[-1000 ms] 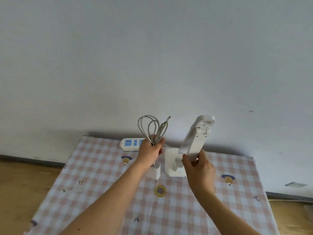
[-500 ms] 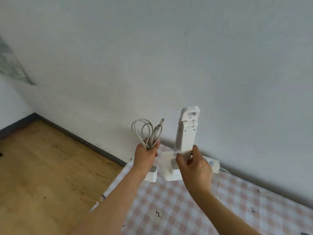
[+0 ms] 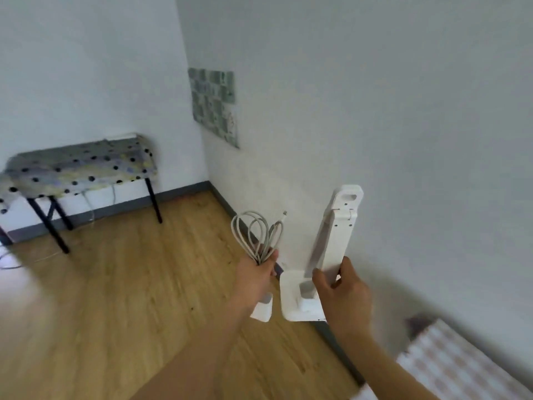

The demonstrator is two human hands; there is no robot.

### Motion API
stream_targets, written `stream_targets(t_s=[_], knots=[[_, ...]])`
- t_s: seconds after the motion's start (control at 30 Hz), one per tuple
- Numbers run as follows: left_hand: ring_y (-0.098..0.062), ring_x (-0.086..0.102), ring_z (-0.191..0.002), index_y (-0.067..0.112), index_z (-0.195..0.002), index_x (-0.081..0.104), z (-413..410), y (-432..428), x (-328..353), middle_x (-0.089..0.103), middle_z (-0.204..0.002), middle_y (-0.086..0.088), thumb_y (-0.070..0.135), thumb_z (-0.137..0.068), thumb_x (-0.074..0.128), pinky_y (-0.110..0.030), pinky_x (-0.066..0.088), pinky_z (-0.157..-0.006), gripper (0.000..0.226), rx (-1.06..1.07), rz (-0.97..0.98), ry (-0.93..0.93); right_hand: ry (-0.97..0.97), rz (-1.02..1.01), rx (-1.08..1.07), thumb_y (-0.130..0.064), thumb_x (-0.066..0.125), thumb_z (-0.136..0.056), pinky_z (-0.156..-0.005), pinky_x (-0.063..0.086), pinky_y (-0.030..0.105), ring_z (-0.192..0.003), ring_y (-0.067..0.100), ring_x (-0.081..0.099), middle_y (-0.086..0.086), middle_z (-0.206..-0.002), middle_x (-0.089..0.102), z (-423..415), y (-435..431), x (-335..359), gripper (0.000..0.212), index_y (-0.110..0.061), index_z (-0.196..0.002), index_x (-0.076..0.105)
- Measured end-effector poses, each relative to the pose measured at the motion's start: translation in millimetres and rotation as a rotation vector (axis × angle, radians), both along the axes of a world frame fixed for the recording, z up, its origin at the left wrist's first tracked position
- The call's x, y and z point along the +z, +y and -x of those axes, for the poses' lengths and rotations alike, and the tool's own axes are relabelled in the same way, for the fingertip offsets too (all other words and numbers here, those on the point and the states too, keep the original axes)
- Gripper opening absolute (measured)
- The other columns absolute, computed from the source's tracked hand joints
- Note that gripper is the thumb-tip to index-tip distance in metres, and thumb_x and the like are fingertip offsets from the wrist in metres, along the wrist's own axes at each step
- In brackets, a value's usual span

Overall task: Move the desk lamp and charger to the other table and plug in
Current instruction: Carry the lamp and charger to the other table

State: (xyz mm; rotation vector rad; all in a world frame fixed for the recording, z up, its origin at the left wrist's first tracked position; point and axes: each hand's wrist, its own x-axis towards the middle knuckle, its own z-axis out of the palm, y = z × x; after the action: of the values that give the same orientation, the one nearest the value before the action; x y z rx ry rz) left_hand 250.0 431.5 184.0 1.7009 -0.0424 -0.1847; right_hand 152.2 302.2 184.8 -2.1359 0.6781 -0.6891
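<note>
Far to the left of the hands, against the back wall, stands the other table, draped in a dotted cloth on black legs, with thin cords hanging behind it to the floor; whether a socket strip lies there cannot be told. Between that table and the hands runs a bare stretch of wooden floor. The left hand is closed around the charger's coiled cable, the loops standing up above the fist and the white charger block hanging just beneath it. Just to the right of it, the right hand is wrapped around the lower stem of the desk lamp, whose folded arm points upward, nearly vertical, with the square base below the fingers. Both things are held in the air, well apart from the dotted table and off the checked table at the lower right corner. The move ahead, as I judge it, turns on this: the target lies up and to the left of both hands, the left hand with the charger being the nearer, so the carry goes leftward across the floor, and the lamp, kept upright on its long axis, can be set base-down on arrival.
</note>
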Motion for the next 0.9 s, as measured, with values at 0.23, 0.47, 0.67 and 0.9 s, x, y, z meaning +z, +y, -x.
stream_targets(t_s=[0.23,0.47,0.67,0.9], knots=[[-0.013,0.054,-0.056,0.018,-0.075,0.061,-72.5,128.9,3.5,0.055,-0.059,0.0,0.031,-0.091,0.06,-0.024,0.047,-0.058,0.021,0.229,0.043,-0.022,0.002,0.013,0.179,-0.04,0.06,-0.085,-0.079,0.053,0.038,-0.082,0.02,0.064,0.0,-0.103,0.07,-102.5,108.4,12.6,0.029,-0.017,-0.101,0.054],[-0.014,0.052,-0.056,0.019,-0.072,0.058,-131.0,215.4,-2.6,0.054,-0.057,0.001,0.031,-0.092,0.058,-0.028,0.047,-0.057,0.024,0.266,0.01,-0.016,0.056,0.005,0.371,-0.047,0.059,-0.082,-0.057,0.043,0.017,-0.077,0.011,0.06,-0.005,-0.106,0.067,-201.2,184.7,-9.8,0.034,-0.029,-0.11,0.05],[-0.016,0.052,-0.054,0.018,-0.064,0.055,-228.9,285.0,-15.9,0.054,-0.053,0.002,0.032,-0.091,0.06,-0.031,0.046,-0.057,0.031,0.39,0.007,-0.015,0.059,-0.068,0.559,-0.046,0.064,-0.081,-0.061,0.043,0.016,-0.075,0.006,0.055,-0.014,-0.103,0.059,-310.6,253.7,-19.5,0.033,-0.04,-0.105,0.043],[-0.012,0.052,-0.053,0.02,-0.069,0.059,-388.3,343.2,-18.6,0.054,-0.049,0.008,0.031,-0.09,0.062,-0.027,0.045,-0.056,0.024,0.474,-0.001,0.009,0.14,-0.151,0.652,-0.043,0.066,-0.082,-0.072,0.053,0.03,-0.087,0.013,0.06,-0.012,-0.105,0.055,-467.6,303.2,-10.3,0.039,-0.034,-0.114,0.045]])
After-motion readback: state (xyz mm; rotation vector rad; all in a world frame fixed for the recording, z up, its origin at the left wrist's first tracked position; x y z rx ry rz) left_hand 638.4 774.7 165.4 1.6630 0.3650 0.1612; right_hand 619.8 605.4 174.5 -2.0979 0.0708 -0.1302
